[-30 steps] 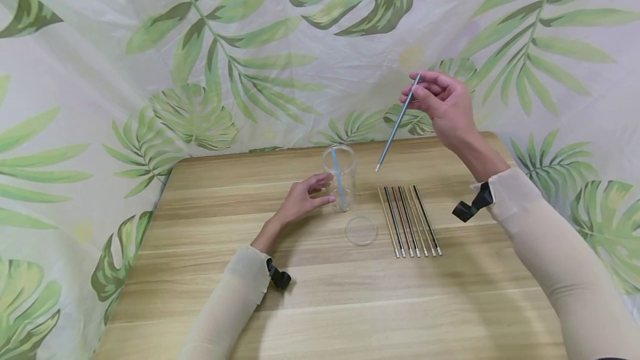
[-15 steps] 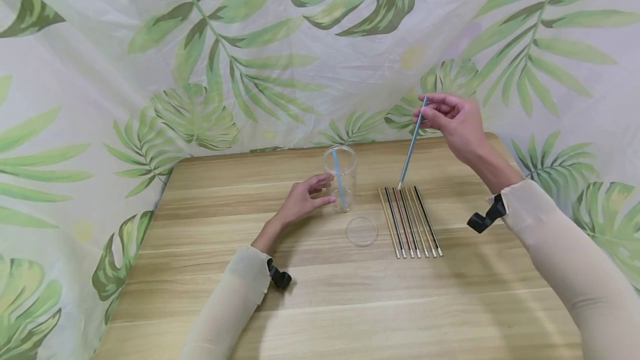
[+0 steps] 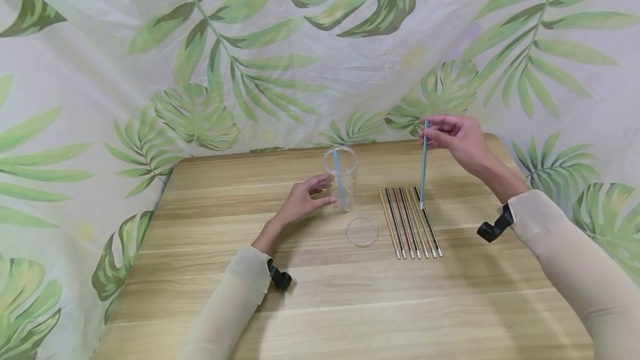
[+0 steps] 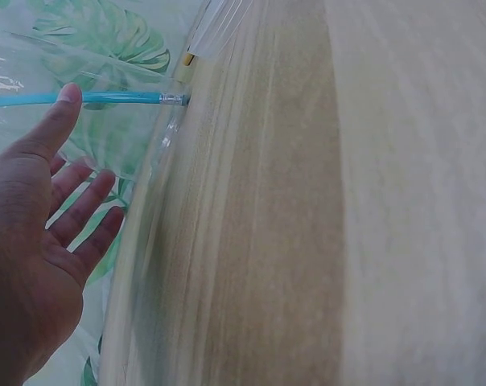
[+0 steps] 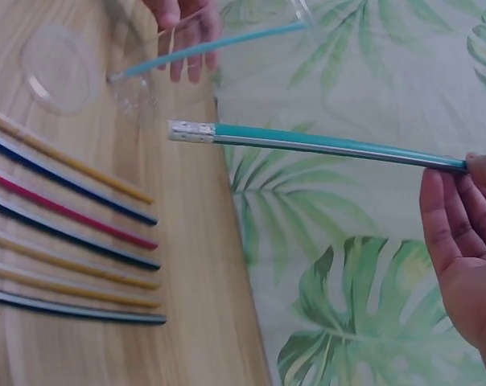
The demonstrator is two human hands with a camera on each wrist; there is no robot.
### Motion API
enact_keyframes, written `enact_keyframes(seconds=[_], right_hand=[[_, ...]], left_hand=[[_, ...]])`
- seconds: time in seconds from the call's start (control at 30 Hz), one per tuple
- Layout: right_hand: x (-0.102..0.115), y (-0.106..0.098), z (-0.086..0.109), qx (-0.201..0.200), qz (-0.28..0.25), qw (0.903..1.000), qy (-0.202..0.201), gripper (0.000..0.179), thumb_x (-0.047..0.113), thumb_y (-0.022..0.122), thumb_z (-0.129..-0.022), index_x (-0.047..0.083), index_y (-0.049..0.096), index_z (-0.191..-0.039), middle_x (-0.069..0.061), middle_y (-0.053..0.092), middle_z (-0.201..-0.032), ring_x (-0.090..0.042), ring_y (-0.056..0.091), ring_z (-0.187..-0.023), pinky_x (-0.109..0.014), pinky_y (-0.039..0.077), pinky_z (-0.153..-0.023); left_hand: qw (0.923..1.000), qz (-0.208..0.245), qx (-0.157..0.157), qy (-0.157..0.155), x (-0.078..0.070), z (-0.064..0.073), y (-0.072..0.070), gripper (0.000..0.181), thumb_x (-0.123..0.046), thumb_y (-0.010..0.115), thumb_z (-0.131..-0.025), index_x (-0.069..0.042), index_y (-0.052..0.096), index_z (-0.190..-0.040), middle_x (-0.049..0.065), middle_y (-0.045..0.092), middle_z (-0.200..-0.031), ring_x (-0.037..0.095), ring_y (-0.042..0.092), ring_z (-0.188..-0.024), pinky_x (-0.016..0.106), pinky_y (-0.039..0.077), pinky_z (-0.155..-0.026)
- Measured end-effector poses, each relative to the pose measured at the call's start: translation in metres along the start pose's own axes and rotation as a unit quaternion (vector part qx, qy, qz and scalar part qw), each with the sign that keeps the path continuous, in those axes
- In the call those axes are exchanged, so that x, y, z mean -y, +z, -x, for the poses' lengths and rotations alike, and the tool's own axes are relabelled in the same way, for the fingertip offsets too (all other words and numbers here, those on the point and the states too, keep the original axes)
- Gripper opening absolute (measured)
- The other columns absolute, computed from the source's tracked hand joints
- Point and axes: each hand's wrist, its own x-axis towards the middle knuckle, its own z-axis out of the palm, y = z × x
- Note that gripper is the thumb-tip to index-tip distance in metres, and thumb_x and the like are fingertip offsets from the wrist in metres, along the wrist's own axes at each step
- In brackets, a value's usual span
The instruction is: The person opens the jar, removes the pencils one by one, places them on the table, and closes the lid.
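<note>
My right hand (image 3: 459,138) pinches a teal pencil (image 3: 424,168) near its upper end, between thumb and fingers. The pencil hangs almost upright, silver eraser end down, and overlaps the right side of a row of pencils (image 3: 411,224) in the head view. A tall clear plastic cup (image 3: 351,185) stands left of that row with one blue pencil (image 3: 339,178) leaning inside it. At the cup's left side is my left hand (image 3: 303,198), fingers spread and loosely extended; its thumb (image 4: 54,125) overlaps the cup in the left wrist view.
A clear round lid (image 5: 62,71) lies flat just in front of the cup. The row holds several gold, black and red pencils side by side, eraser ends toward me. A leaf-print cloth (image 3: 240,43) hangs behind the wooden table (image 3: 320,304).
My right hand has moved down and slightly right, bringing the teal pencil from left of the row to over its right side, now more upright. My left hand and the cup have stayed put.
</note>
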Motion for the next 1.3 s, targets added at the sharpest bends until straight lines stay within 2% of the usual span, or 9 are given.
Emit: enact_keyframes(seconds=[0.13,0.2,0.37,0.57,0.77,1.03,1.3], right_hand=[[-0.008,-0.006,0.004,0.017,0.058,0.9975,0.037,0.030,0.004,0.067,-0.104,-0.006,0.066,-0.132,-0.003,0.081,-0.100,-0.017,0.078,-0.089,-0.036,0.067,-0.083],[-0.015,-0.010,0.007,0.023,0.070,0.9959,0.052,0.031,0.005,0.068,-0.104,-0.008,0.065,-0.132,-0.002,0.081,-0.100,-0.017,0.078,-0.090,-0.037,0.067,-0.084],[-0.036,-0.019,0.013,0.035,0.072,0.9945,0.067,0.033,0.003,0.067,-0.104,-0.012,0.063,-0.133,-0.009,0.080,-0.100,-0.018,0.078,-0.089,-0.036,0.067,-0.083],[-0.055,-0.027,0.024,0.040,0.087,0.9918,0.084,0.033,0.004,0.067,-0.104,-0.014,0.063,-0.131,-0.007,0.081,-0.098,-0.017,0.078,-0.088,-0.036,0.067,-0.082],[-0.073,-0.030,0.035,0.055,0.105,0.9852,0.124,0.037,0.005,0.065,-0.105,-0.016,0.058,-0.135,-0.015,0.080,-0.104,-0.017,0.078,-0.091,-0.038,0.067,-0.085],[-0.089,-0.031,0.044,0.075,0.108,0.9754,0.176,0.040,0.002,0.060,-0.106,-0.020,0.052,-0.138,-0.029,0.074,-0.115,-0.021,0.077,-0.100,-0.042,0.065,-0.094],[-0.100,-0.031,0.046,0.079,0.101,0.9709,0.202,0.040,0.002,0.059,-0.107,-0.022,0.050,-0.138,-0.032,0.072,-0.117,-0.021,0.077,-0.099,-0.037,0.066,-0.090]], left_hand=[[1.0000,-0.001,-0.002,-0.004,0.000,0.001,0.000,0.062,-0.019,0.085,-0.093,-0.002,0.059,-0.147,0.013,0.066,-0.144,0.030,0.068,-0.128,0.042,0.056,-0.111],[1.0000,-0.001,-0.003,-0.004,0.000,0.001,0.001,0.062,-0.018,0.085,-0.093,-0.002,0.060,-0.147,0.013,0.067,-0.144,0.030,0.068,-0.128,0.041,0.056,-0.111],[1.0000,-0.006,-0.005,0.002,0.000,0.001,0.001,0.063,-0.017,0.085,-0.092,0.001,0.059,-0.146,0.015,0.067,-0.143,0.032,0.068,-0.127,0.045,0.056,-0.111],[0.9999,0.003,-0.007,0.009,-0.002,0.000,0.001,0.063,-0.015,0.086,-0.091,0.004,0.059,-0.145,0.020,0.066,-0.142,0.036,0.068,-0.126,0.047,0.056,-0.110],[1.0000,0.005,-0.005,-0.002,-0.003,0.001,0.001,0.063,-0.018,0.085,-0.092,0.000,0.059,-0.146,0.017,0.067,-0.143,0.033,0.068,-0.127,0.043,0.056,-0.111],[1.0000,0.006,-0.004,0.001,-0.003,0.001,0.001,0.063,-0.018,0.085,-0.093,0.002,0.058,-0.147,0.019,0.066,-0.143,0.034,0.067,-0.127,0.044,0.056,-0.111],[1.0000,0.003,-0.003,-0.007,-0.002,0.002,0.001,0.063,-0.020,0.085,-0.093,-0.001,0.059,-0.147,0.015,0.066,-0.144,0.031,0.068,-0.128,0.041,0.056,-0.111]])
